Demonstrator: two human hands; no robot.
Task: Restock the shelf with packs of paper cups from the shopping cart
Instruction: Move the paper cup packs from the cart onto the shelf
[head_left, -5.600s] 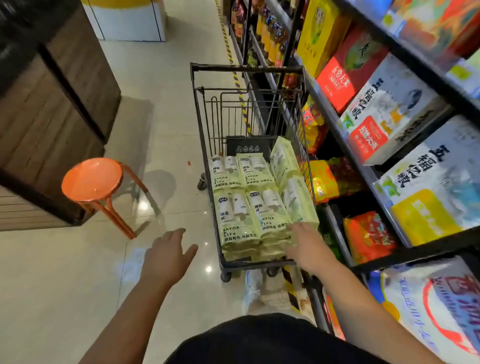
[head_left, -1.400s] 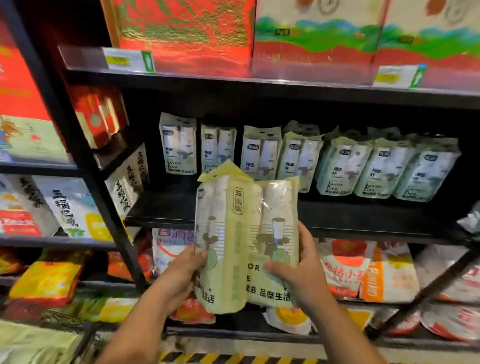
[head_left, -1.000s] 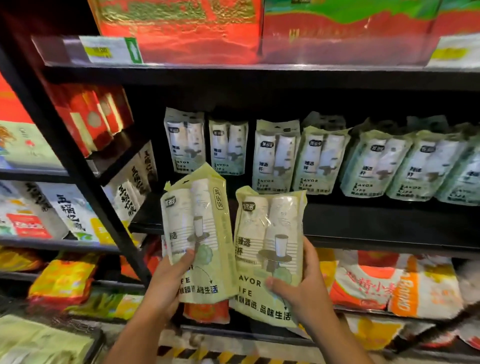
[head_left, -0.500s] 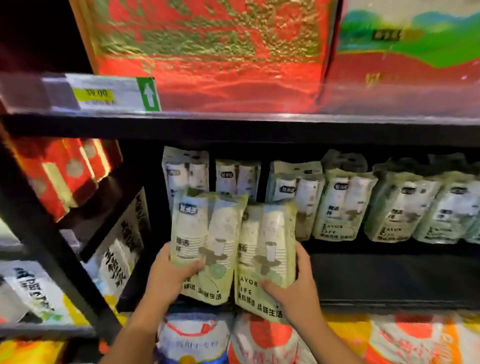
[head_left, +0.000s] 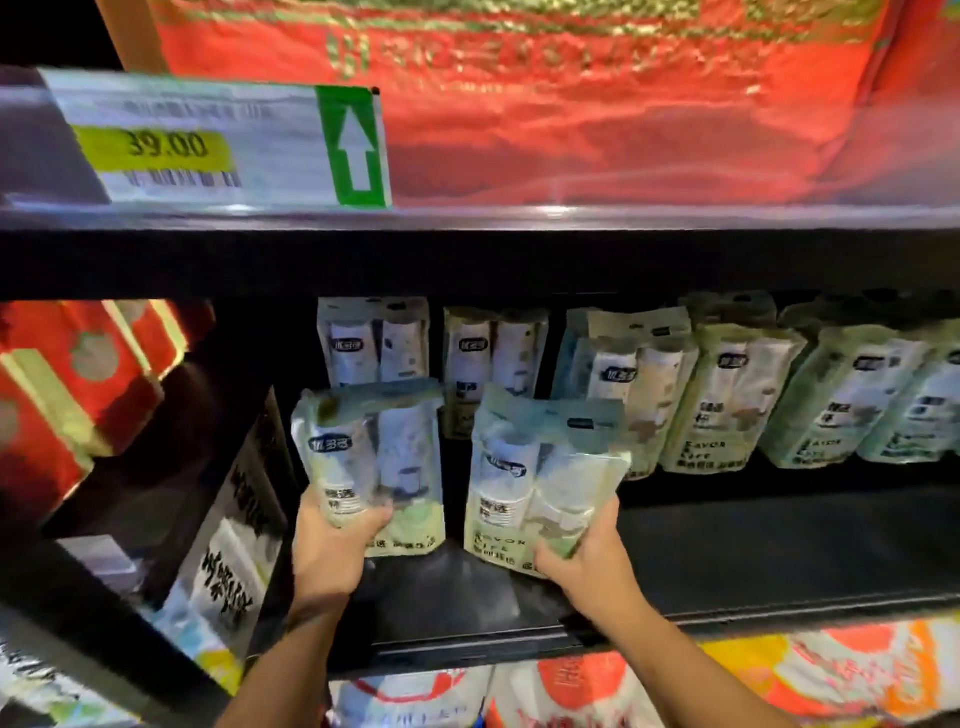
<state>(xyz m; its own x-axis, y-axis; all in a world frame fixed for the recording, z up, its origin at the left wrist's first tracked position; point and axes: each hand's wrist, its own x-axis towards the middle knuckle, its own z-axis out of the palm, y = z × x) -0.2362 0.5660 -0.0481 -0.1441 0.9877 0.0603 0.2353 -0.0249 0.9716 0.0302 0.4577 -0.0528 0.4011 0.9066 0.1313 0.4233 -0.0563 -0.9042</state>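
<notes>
Pale-green plastic wraps the left pack of paper cups (head_left: 374, 467), whose bottom the left grip (head_left: 332, 551) curls round; the right grip (head_left: 587, 564) likewise clasps the right pack (head_left: 540, 478) just beside it. Both stand upright over the near part of the black shelf (head_left: 753, 545). A row of like packs (head_left: 727, 400) lines the far side. Above, a price tag (head_left: 156, 150) reads 39.00 beside a red bag (head_left: 571, 114)

"39.00" on price tag (head_left: 150, 150)

The left hand (head_left: 327, 551) grips one pack of paper cups (head_left: 371, 467) upright on the black shelf (head_left: 779, 551). The right hand (head_left: 587, 561) grips another pack (head_left: 540, 478) just beside it.
</notes>
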